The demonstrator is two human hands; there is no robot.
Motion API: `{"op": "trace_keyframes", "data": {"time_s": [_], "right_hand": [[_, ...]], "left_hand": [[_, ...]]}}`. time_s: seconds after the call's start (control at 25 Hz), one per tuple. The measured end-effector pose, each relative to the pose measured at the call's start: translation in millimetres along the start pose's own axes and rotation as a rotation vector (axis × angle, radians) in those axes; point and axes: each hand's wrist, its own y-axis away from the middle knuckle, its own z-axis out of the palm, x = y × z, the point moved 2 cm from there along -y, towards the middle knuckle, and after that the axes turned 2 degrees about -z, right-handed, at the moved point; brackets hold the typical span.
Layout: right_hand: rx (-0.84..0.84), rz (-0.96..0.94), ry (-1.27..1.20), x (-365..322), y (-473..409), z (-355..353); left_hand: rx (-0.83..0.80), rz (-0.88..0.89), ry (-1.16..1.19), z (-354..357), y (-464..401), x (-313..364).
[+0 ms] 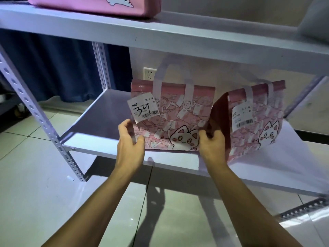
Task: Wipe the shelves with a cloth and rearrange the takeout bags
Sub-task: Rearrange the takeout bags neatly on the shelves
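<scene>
A pink takeout bag (pixel 170 111) with a cartoon cat and a label marked 34 stands upright on the lower white shelf (pixel 99 120). My left hand (pixel 130 139) grips its lower left corner. My right hand (pixel 212 141) grips its lower right corner. A second pink cat bag (pixel 256 118) stands just to the right, angled, almost touching the first. A third pink bag (pixel 89 4) sits on the upper shelf (pixel 178 38) at the top left. No cloth is in view.
Perforated metal uprights (pixel 35 114) frame the rack at the left. A dark blue curtain (pixel 53 68) hangs behind. A wall socket (pixel 149 73) sits behind the bags. Grey tiled floor (pixel 35 184) lies below. A pale object (pixel 316 20) rests at the upper shelf's right end.
</scene>
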Motion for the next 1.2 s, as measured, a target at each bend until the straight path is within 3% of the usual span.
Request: {"op": "trace_keyframes", "data": {"time_s": [0.2,0.36,0.68,0.88,1.2], "right_hand": [[0.007,-0.076,-0.01,10,12,-15],[0.014,0.014,-0.147,1,39,-18],[0.01,0.198,-0.153,-67,111,-46],[0.008,0.328,-0.13,-146,163,-82],[0.021,0.426,-0.126,-322,230,-145]], "left_hand": [[-0.013,0.025,-0.021,-14,7,-3],[0.006,-0.018,-0.005,-34,23,5],[-0.024,-0.127,-0.052,-92,76,62],[-0.051,-0.235,-0.091,-144,124,132],[-0.064,-0.33,-0.125,-221,184,298]]}}
